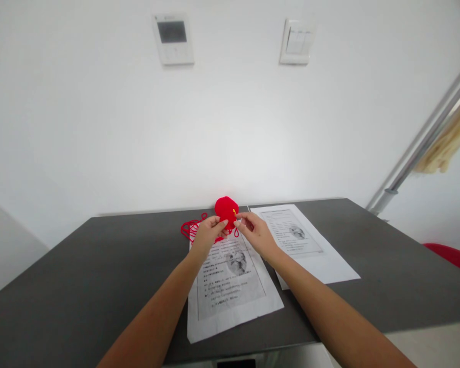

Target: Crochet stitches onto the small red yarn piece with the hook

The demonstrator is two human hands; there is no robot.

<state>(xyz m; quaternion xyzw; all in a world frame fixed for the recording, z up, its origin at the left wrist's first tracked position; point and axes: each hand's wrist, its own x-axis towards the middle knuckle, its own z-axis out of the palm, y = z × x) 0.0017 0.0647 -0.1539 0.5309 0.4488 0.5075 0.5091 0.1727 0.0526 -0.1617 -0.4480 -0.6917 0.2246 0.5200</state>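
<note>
The fingers (223, 224) of the left hand (207, 233) are closed on the lower left of the red piece (225, 206), thumb flat against it. Those of the right hand (256, 231) are held narrow at its right edge, by the yellow marker (234, 211) — whether they pinch anything I cannot tell. The red piece is between the two hands, at the far side of the desk (111, 276), and a small red loop (236, 233) hangs below it. Loose red yarn (189, 229) lies in tangled loops to the left, partly over the top of the printed left sheet (233, 320). The right sheet (310, 266), also printed, lies just beyond the right forearm. Farther out come the white wall (230, 128) — bearing a panel (172, 38) and switches (297, 42) — and, at right, a metal pole (429, 133).
</note>
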